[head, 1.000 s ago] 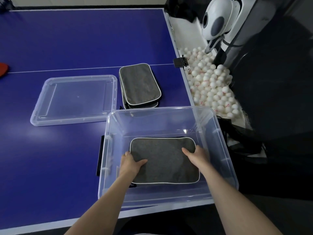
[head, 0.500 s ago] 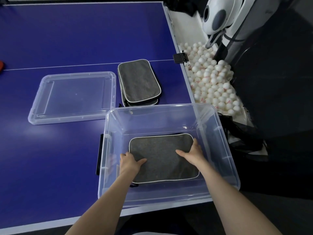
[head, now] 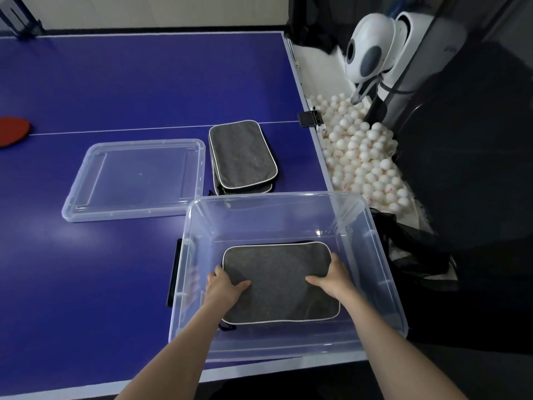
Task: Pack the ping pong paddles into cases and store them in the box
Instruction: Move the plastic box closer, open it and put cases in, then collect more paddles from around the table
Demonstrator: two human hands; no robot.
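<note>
A grey felt paddle case [head: 279,281] with white piping lies flat on the bottom of the clear plastic box [head: 288,197] at the table's near edge. My left hand [head: 225,287] grips its left edge, thumb on top. At the right edge my right hand [head: 331,280] holds it the same way; the fingers of both hands are hidden. A stack of two more grey cases [head: 242,155] lies on the table just beyond the box. A red paddle [head: 11,131] shows at the far left edge.
The box's clear lid [head: 135,180] lies upturned on the blue table [head: 115,82], left of the stacked cases. Off the right table edge are a tray of white balls [head: 363,160], a white ball machine [head: 372,53] and black netting [head: 418,255].
My right hand slid from the case's far right corner down along its right edge. The left hand kept its hold. The case stayed flat in the box.
</note>
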